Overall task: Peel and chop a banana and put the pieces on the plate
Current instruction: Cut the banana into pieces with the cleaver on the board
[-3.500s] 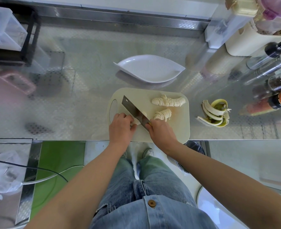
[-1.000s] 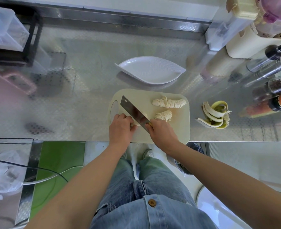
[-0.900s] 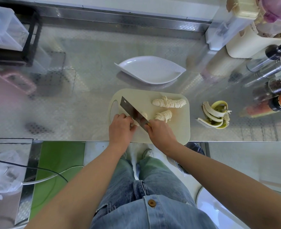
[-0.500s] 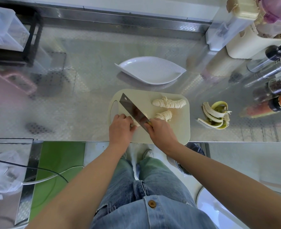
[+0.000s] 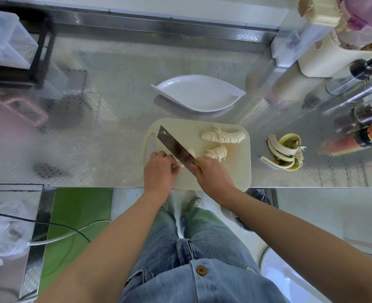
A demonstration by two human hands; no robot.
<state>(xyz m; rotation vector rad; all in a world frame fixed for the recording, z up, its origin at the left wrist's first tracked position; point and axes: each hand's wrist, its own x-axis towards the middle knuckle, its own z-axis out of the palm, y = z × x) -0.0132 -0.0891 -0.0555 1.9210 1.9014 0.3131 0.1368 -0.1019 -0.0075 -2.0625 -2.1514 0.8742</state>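
An unsliced banana piece [image 5: 179, 165] is held down on the cream cutting board [image 5: 237, 171] under the curled fingers of the left hand [image 5: 160, 169]. It is met by the blade of a cleaver [image 5: 174, 147], whose handle is grasped in the right hand [image 5: 213, 174]. A shorter sliced portion [image 5: 216, 153] is seen just beyond the right hand's knuckles, and a longer sliced portion [image 5: 223, 136] farther off. A white leaf-shaped plate [image 5: 199, 95] is set beyond the board. The banana peel [image 5: 285, 153] is laid well to the right of the right hand on the steel counter [image 5: 93, 138].

Sliced banana [image 5: 223, 136] on board [image 5: 235, 171] near plate [image 5: 198, 95]
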